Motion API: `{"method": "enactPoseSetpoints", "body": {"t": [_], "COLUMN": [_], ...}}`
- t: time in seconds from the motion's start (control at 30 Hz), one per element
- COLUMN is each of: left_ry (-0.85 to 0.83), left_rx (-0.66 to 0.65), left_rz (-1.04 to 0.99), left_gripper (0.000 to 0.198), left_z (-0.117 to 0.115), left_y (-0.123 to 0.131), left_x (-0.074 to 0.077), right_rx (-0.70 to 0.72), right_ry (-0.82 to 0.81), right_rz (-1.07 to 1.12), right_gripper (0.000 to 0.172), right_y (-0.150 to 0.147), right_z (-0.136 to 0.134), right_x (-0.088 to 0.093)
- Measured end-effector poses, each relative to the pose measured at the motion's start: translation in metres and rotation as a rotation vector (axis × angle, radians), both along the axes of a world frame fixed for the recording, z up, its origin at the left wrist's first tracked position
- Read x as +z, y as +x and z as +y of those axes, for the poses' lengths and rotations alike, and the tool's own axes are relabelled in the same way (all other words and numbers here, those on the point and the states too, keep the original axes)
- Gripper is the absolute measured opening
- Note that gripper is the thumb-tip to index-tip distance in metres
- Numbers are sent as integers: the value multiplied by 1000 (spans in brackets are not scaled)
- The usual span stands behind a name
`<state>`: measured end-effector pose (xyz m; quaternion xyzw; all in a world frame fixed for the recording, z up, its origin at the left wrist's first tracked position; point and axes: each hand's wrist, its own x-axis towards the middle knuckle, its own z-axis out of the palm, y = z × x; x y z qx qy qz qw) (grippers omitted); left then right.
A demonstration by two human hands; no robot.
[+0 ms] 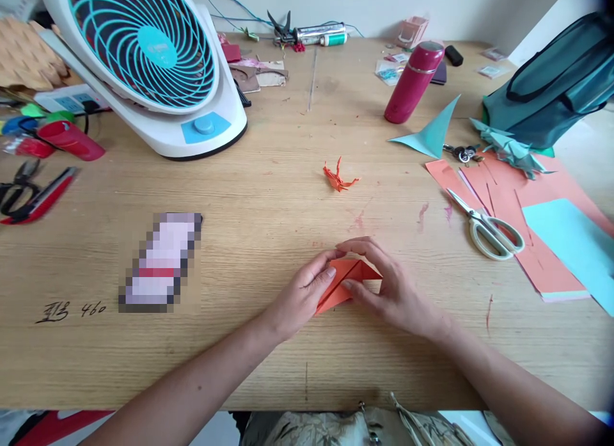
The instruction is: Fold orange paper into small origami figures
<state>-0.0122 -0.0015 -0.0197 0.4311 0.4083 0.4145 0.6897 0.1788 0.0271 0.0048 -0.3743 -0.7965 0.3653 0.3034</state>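
A folded piece of orange paper (346,278) lies on the wooden table (268,196) near its front edge. My left hand (304,294) pinches its left side, thumb on top of the paper. My right hand (388,286) curls over its right side, fingers pressed on the folds. Both hands touch the paper and nearly meet above it. A small finished orange paper crane (339,176) stands on the table beyond my hands.
White-handled scissors (489,227) lie on orange and teal paper sheets (537,222) at the right. A teal folded cone (432,134), a magenta flask (413,81) and a teal bag (556,81) are behind. A fan (153,62) stands far left, red scissors (29,193) at the left edge.
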Motion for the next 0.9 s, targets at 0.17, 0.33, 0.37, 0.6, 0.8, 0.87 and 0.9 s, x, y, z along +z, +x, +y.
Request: {"method": "enactPoseSetpoints", "body": {"t": [0.17,0.33,0.37,0.6,0.8,0.87,0.9], "left_ry": [154,226,247,409,242,185,176], "left_rx": [-108,-195,-236,-188,-214,-220,-221], "left_rz": [241,304,341,737,701,686,689], "left_gripper": [52,42,36,22,6,17,19], "left_z": [3,4,4,3,2,1,1], "left_y": [-5,-5,-6,-12,-14,-15,-15], "left_x": [5,18,20,21,21,22,23], "right_rx": [-59,-63,-79,-157,-84,-47,-36], "right_ry": [-201,-347,-348,-247,-56,65,130], "right_rz": [71,57,59,4,-99,-174,-218], "right_gripper": [19,14,16,16,9,9,8], "right_y": [0,-2,-2,1,1,1,1], "right_z": [3,2,2,5,6,7,8], "right_x": [-2,-3,-3,-6,-17,-22,-24]}}
